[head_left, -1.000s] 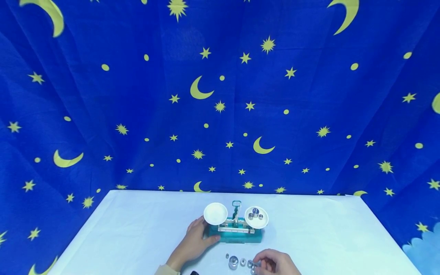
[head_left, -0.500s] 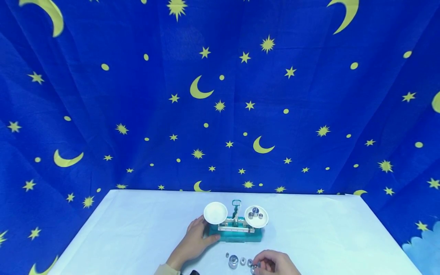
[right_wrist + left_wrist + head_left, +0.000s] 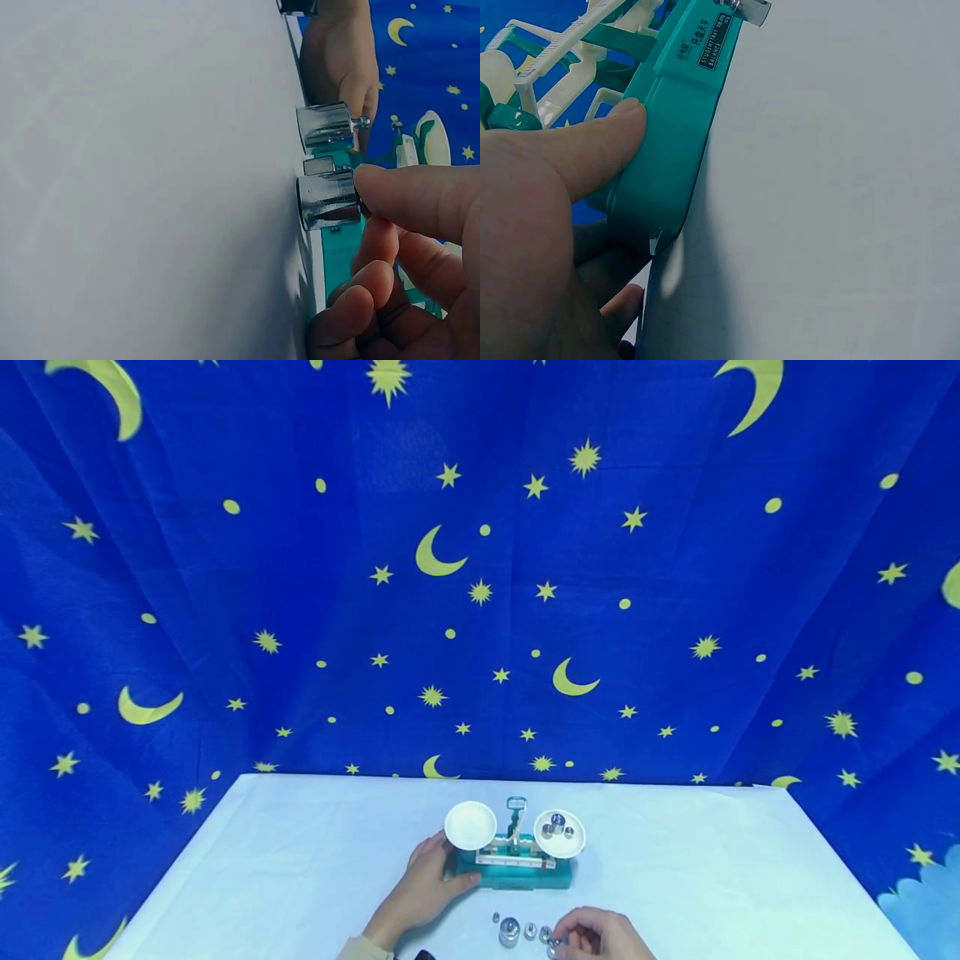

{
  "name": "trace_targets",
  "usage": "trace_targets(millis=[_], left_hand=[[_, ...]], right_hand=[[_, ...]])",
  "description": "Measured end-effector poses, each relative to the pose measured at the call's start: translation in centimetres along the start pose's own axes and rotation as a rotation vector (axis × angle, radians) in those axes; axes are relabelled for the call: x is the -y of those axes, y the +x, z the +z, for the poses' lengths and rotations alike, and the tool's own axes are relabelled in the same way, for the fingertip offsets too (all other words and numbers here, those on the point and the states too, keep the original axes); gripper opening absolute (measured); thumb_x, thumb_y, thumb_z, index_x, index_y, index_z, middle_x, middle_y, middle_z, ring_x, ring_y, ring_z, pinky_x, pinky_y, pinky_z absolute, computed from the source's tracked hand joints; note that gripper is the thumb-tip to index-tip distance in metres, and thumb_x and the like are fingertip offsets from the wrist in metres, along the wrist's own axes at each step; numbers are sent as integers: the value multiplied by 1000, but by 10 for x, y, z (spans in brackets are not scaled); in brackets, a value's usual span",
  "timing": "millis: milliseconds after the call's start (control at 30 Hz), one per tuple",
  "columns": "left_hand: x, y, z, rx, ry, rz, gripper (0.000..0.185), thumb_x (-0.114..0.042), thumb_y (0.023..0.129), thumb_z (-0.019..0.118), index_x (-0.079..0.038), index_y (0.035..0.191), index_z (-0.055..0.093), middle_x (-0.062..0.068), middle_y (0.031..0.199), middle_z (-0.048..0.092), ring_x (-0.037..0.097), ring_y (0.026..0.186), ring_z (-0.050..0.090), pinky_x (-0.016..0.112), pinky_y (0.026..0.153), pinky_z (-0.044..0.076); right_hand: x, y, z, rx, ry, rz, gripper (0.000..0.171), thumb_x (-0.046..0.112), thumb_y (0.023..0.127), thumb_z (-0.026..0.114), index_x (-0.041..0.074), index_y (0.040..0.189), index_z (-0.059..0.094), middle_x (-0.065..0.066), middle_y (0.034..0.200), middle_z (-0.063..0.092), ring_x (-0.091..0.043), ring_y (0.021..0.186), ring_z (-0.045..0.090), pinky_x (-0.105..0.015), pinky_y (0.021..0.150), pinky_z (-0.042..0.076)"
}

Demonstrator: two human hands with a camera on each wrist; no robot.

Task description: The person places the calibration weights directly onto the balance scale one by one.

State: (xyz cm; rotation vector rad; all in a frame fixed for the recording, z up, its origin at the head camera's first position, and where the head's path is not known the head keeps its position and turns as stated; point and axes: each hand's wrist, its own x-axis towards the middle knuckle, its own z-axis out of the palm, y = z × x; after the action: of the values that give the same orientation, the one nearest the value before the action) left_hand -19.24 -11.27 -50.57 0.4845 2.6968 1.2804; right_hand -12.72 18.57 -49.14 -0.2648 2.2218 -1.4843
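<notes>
A green balance scale (image 3: pixel 525 878) with two white pans stands mid-table. My left hand (image 3: pixel 423 889) grips the left end of its base, the thumb along the front in the left wrist view and the other fingers behind. Three metal weights (image 3: pixel 557 824) sit in the right pan (image 3: pixel 560 850); the left pan (image 3: pixel 470 826) holds nothing. Nearer to me, my right hand (image 3: pixel 603 933) pinches the knob of a silver weight (image 3: pixel 328 201), whose base is right at the tabletop. Its other fingers are curled below. Left of it stand a large weight (image 3: pixel 509 932) and several smaller ones (image 3: pixel 530 931).
The table (image 3: pixel 712 868) is covered in white cloth. Behind it and at both sides hangs a blue curtain (image 3: pixel 495 627) with yellow moons and stars. A small black object (image 3: pixel 424 955) shows at the bottom edge, beside the left sleeve (image 3: pixel 363 950).
</notes>
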Motion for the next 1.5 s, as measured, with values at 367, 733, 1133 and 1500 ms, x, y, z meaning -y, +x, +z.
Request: trace_targets(millis=[367,733,1133,1500], left_hand=[[-1,0,0,-4,0,0,83,-47,91,70,5,149,41,24,153,42,44,145,31,67,118,12],[-3,-1,1,-16,1,7,82,-47,91,70,6,148,42,25,153,42,44,145,31,68,117,12],[2,2,1,-9,5,11,83,-49,91,69,5,149,42,25,153,42,44,144,32,68,117,13],[1,1,0,-4,-4,9,84,-50,91,68,4,149,41,25,153,41,45,144,31,68,117,12]], right_hand=[[-2,2,1,-4,-26,-42,11,13,91,71,4,98,72,3,78,59,-9,70,54,-18,59,41],[-2,1,1,-4,-35,-56,10,13,92,71,4,98,72,2,79,59,-8,71,54,-18,60,42],[2,-2,0,-32,-59,-59,13,18,90,74,7,96,73,3,77,59,-8,69,54,-19,58,40],[5,-2,0,-34,-27,-11,16,19,91,74,5,99,72,2,78,58,-12,73,54,-20,58,41]])
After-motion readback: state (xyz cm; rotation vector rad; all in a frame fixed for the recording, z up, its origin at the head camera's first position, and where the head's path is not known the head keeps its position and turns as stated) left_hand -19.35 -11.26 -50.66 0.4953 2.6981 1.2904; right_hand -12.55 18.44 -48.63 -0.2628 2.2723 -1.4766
